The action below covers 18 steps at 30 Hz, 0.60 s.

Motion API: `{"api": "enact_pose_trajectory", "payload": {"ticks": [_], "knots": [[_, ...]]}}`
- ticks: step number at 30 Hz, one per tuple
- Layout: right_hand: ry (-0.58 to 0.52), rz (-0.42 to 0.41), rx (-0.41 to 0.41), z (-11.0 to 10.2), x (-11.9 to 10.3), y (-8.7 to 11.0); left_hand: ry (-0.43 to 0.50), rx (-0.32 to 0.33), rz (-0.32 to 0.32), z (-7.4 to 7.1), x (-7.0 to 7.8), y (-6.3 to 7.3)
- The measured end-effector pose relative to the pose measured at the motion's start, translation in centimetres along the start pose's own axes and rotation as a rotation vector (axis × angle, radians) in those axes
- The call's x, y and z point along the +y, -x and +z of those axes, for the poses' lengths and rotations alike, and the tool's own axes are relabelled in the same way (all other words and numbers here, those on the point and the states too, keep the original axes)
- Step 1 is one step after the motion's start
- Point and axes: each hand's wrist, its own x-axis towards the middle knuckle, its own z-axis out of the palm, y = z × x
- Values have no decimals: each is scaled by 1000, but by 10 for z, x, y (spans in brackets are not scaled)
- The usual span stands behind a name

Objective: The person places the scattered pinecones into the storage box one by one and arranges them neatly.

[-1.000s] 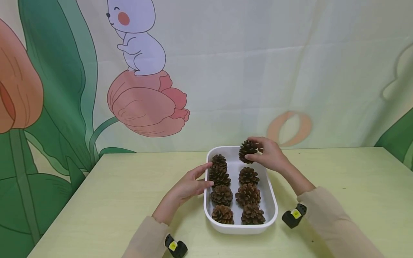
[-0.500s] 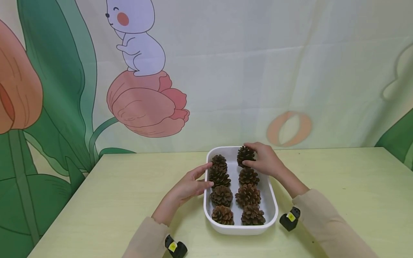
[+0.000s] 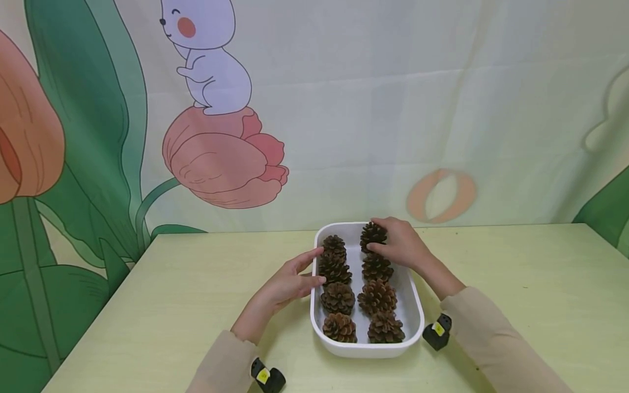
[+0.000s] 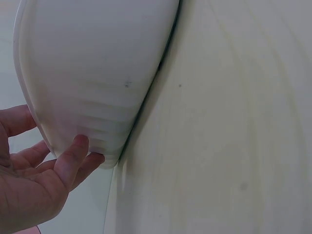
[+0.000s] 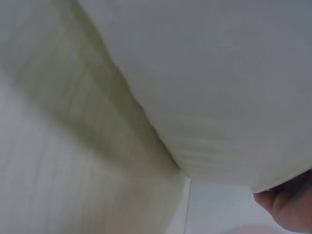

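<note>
A white plastic tray [image 3: 366, 350] holds brown pine cones standing in two lengthwise rows. At the far right end of the tray, my right hand [image 3: 402, 243] grips a dark pine cone [image 3: 372, 234] between thumb and fingers, right behind another pine cone [image 3: 377, 268] of that row. My left hand [image 3: 287, 283] holds the tray's left side, thumb and a finger over the rim. In the left wrist view, other fingers of the left hand [image 4: 46, 187] press the tray's outer wall [image 4: 92, 58]. The right wrist view shows only part of the right hand [image 5: 292, 207] past the tray wall [image 5: 204, 87].
The tray stands on a pale yellow wooden table [image 3: 206, 295], near its back edge. Behind it hangs a cloth backdrop [image 3: 354, 109] printed with tulips and a white animal. Black wrist cameras [image 3: 267, 375] sit at both sleeves.
My right hand has moved the pine cone down and slightly left, into the far right end of the tray. The left hand has stayed on the tray's side.
</note>
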Motion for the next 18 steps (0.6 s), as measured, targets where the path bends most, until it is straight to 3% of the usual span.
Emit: {"api": "enact_pose_trajectory", "payload": {"ticks": [5,12,18], "knots": [[-45,80,-29,-1,-2,-2,-5,-1,2,1,1,0],[1,112,-12,4,-6,-5,-6,4,0,1,1,1],[5,113,-49,4,-6,-6,0,6,-2,0,0,0]]}}
